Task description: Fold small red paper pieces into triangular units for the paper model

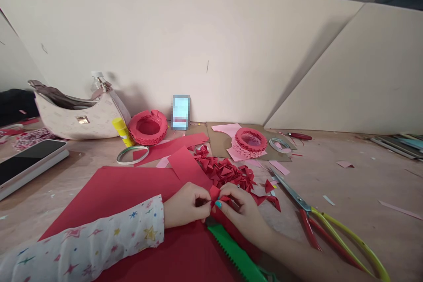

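Both hands meet over a large red paper sheet (132, 189). My left hand (190, 205), below a star-patterned sleeve, pinches one side of a small red folded paper piece (214, 192). On its other side, my right hand (243, 211), with a teal thumbnail, has its fingers closed on the same piece. Just beyond the hands lies a pile of red folded pieces (231, 174). A green toothed tool (236, 253) lies below the hands, its far end close to the fingers.
Large scissors (307, 207) lie open at right beside red-handled pliers (309, 229). Behind are a red paper ring (148, 128), a pink-and-red ring (249, 143), tape rolls (132, 155), a yellow glue stick (122, 131), an upright phone (180, 112) and a white handbag (79, 119).
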The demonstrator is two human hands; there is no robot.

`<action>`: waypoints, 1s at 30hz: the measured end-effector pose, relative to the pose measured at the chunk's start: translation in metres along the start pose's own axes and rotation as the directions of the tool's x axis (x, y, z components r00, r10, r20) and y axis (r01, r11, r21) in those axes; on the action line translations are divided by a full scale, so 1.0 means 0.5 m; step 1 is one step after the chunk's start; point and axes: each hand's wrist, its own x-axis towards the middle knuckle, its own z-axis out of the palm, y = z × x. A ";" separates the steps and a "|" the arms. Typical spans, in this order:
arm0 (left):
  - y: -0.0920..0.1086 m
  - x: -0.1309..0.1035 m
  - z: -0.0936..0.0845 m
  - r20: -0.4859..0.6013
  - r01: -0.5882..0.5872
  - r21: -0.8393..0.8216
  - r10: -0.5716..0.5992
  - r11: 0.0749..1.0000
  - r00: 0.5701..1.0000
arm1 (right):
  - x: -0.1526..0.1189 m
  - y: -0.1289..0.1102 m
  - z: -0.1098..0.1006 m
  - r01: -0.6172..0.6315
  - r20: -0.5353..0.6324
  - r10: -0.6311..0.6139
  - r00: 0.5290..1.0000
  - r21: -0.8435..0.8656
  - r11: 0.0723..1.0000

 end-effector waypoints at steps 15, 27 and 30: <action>-0.003 -0.005 0.002 0.087 0.018 -0.052 -0.013 0.998 0.996 | -0.002 0.013 0.006 -0.058 -0.025 0.059 0.998 0.059 0.997; -0.002 -0.001 0.001 0.083 0.099 -0.154 -0.087 0.983 0.993 | -0.002 0.004 0.005 -0.062 0.010 0.061 0.998 0.105 0.993; 0.000 0.002 -0.001 0.078 0.118 -0.191 -0.105 0.974 0.991 | -0.003 0.006 0.004 0.006 0.023 -0.008 1.000 0.096 0.995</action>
